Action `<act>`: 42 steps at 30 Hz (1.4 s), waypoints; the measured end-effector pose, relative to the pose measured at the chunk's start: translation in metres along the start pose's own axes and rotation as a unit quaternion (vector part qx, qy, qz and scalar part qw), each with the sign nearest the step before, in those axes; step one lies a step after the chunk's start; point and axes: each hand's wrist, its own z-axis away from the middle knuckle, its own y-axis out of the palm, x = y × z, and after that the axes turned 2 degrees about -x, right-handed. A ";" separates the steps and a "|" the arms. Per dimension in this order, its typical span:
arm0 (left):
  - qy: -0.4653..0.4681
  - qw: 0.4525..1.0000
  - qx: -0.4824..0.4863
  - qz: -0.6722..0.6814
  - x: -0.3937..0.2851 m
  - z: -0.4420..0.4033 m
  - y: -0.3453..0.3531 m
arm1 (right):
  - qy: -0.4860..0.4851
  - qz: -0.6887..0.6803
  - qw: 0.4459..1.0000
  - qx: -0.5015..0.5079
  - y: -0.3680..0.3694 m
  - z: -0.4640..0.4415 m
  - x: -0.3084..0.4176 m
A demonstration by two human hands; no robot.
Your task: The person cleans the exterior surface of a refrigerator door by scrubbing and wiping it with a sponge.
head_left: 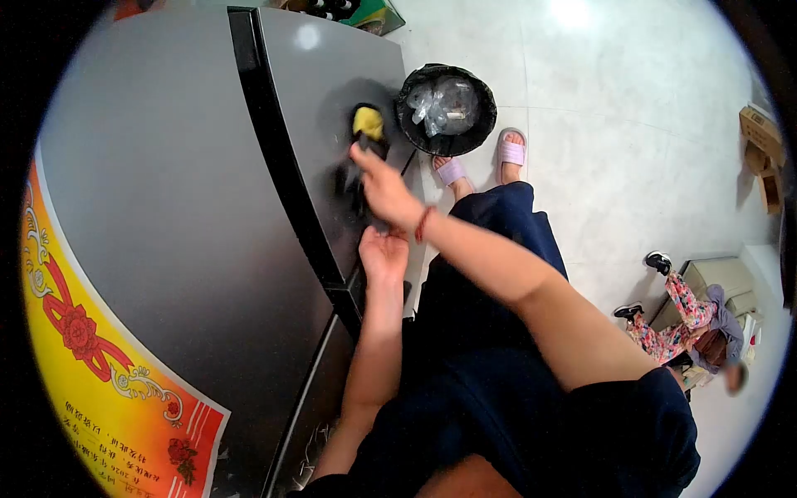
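My right hand point(388, 192), with a red bracelet at the wrist, is closed around a blurred black item with a yellow part point(368, 123) at its far end. Motion blur hides what kind of thing it is. It is held in front of the grey door point(320, 62), close to the black-lined trash bin. Just below, my left hand point(384, 253) is turned palm up with its fingers curled in. Its fingertips are partly hidden by my right hand and the dark item, so what they hold cannot be made out.
A trash bin point(407, 90) with a black liner holds clear plastic. My feet in pink slippers point(513, 153) are beside it. A yellow and red certificate point(91, 365) is on the grey door. Cardboard boxes point(761, 133) and a seated person point(689, 319) are at the right.
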 end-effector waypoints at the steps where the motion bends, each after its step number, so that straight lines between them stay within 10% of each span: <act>1: -0.003 0.998 0.007 0.057 -0.001 -0.010 -0.006 | 0.083 -0.006 0.997 0.006 0.003 -0.020 -0.030; 2: -0.012 0.995 -0.001 0.098 -0.003 -0.013 -0.001 | 0.199 -0.004 0.978 0.059 -0.011 -0.035 -0.031; 7: -0.010 0.998 -0.055 0.014 0.000 -0.020 -0.013 | 0.150 0.088 0.980 0.094 -0.002 0.003 -0.025; 11: 0.000 0.999 -0.045 0.014 -0.003 -0.002 0.007 | 0.322 -0.168 0.931 0.045 -0.020 -0.022 0.002; 14: 0.017 0.999 -0.030 0.039 -0.002 -0.007 0.009 | 0.202 -0.059 0.977 -0.019 -0.009 -0.036 -0.013; 42: 0.000 0.999 -0.029 0.025 -0.001 -0.016 0.011 | 0.147 0.027 0.988 0.040 -0.024 -0.042 0.011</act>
